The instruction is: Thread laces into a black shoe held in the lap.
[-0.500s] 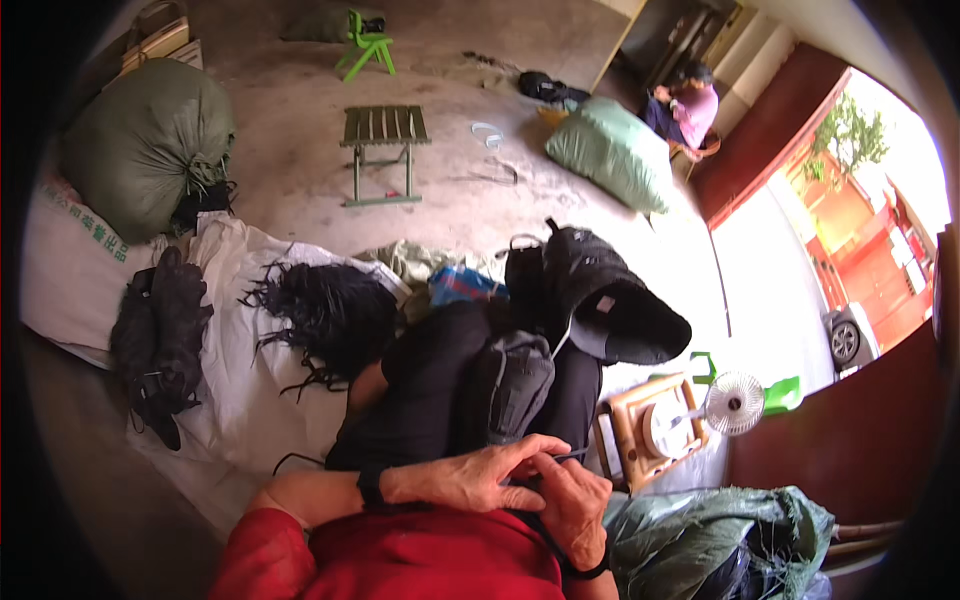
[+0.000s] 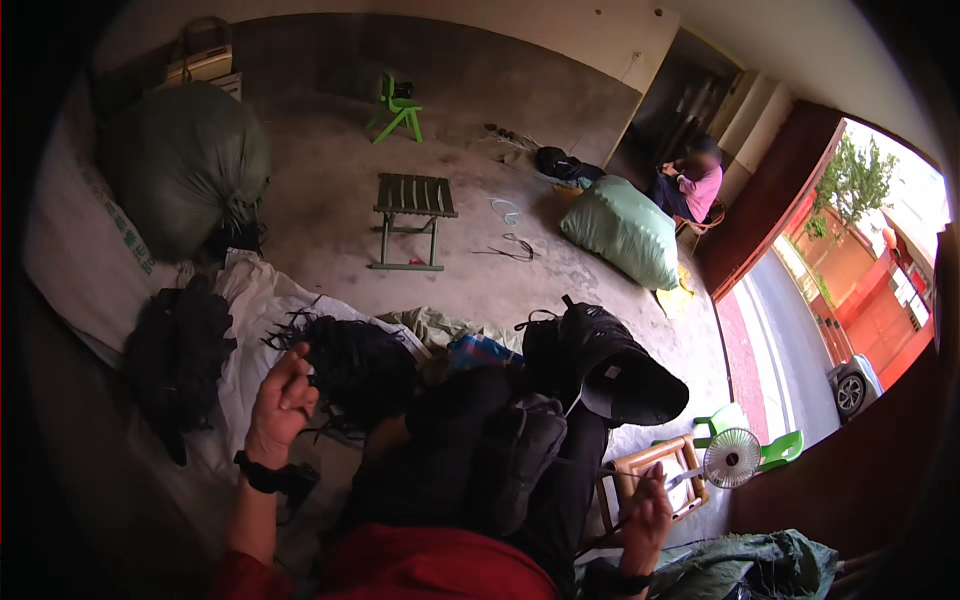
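My left hand (image 2: 282, 408), a dark band on its wrist, is raised beside a heap of black straps (image 2: 362, 372). Its fingers are curled in, and whatever they may hold is too small to make out. Low on the right, my right hand (image 2: 648, 512) pinches a thin cord (image 2: 615, 470) that runs toward my lap. Across my black-trousered thighs lies a dark grey cloth piece (image 2: 530, 452), which neither hand touches. Black caps (image 2: 625, 385), nested with a brim facing right, rest at my knees.
Left, a pile of black cloth pieces (image 2: 178, 360) lies by a stuffed green sack (image 2: 185, 165). A folding stool (image 2: 415, 198) stands ahead, a pale green sack (image 2: 625, 235) beyond. At right are a small fan (image 2: 732, 458) and a bamboo stool (image 2: 625, 465). A person (image 2: 690, 185) sits far back.
My hands were together over my lap and have moved apart, the left up and leftward, the right out to the right. The view has tilted upward.
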The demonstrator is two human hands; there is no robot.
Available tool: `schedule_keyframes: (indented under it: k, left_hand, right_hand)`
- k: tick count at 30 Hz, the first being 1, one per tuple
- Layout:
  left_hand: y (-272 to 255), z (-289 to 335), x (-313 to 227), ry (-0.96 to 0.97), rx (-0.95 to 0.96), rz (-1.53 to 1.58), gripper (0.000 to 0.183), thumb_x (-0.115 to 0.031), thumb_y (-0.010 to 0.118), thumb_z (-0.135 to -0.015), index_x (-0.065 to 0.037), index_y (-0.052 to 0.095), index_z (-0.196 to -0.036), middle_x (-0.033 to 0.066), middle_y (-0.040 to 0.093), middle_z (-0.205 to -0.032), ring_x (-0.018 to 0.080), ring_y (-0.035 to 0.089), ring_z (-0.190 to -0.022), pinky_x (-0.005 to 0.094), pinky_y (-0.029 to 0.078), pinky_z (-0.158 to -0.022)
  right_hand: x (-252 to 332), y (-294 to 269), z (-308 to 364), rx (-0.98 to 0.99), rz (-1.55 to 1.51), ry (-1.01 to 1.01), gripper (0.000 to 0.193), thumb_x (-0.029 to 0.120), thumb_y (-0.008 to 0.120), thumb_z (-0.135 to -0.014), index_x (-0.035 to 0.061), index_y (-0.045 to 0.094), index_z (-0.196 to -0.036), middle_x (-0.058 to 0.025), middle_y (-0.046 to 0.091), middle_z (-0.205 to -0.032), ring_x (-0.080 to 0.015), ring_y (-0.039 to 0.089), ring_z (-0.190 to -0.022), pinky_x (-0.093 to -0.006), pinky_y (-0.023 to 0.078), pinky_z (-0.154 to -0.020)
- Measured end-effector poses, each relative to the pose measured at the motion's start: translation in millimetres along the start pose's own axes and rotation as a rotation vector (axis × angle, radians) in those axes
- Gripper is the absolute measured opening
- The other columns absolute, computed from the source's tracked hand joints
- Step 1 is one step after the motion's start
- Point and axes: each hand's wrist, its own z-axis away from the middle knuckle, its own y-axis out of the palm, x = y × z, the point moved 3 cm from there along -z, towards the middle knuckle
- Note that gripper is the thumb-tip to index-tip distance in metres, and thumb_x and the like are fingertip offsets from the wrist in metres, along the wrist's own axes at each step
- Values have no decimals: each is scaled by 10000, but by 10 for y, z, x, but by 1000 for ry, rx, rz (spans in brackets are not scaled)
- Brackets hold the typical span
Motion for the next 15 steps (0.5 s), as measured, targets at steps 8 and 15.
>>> schedule_keyframes:
  k: [8,15]
  left_hand:
    - [-255,-64,-442,135,-228,-159,131,-130,577,-935,-68,643,-1030,-65,630,-772,9,292,-419,184,247,-458]
    - [-465,-156,-958,301,-278,-24,203,-90,537,-938,-79,627,-1120,-21,689,-948,38,436,-522,197,376,-535]
  right_hand:
    - [778,-160,-336,239,235,16,439,107,489,-971,61,418,-1401,-42,668,-906,-26,379,-448,-141,288,-398]
    - [1604,453,43,360,448,-349,359,183,423,-1037,44,478,-1363,-5,641,-872,0,274,-439,-163,209,-385]
